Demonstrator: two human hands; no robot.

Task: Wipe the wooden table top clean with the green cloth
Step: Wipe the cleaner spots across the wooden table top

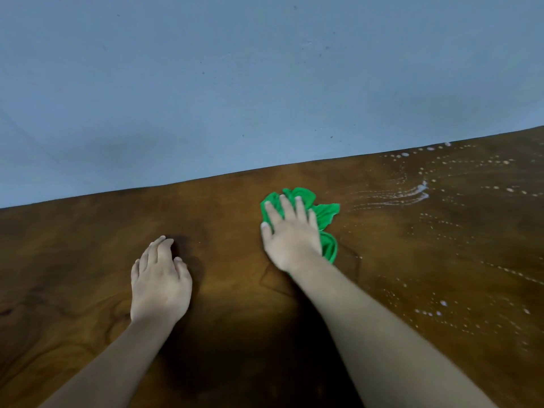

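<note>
A dark wooden table top [88, 237] fills the lower half of the view. A crumpled green cloth [325, 213] lies on it right of centre. My right hand [290, 234] presses flat on the cloth, fingers spread over it, covering most of it. My left hand [160, 284] rests palm-down on the bare wood to the left, holding nothing. White soapy streaks and droplets [412, 195] cover the wood to the right of the cloth.
A blue-grey wall [235, 83] stands directly behind the table's far edge [206, 177]. More foam droplets [441, 307] dot the table's right side. The wood left of the cloth looks dry.
</note>
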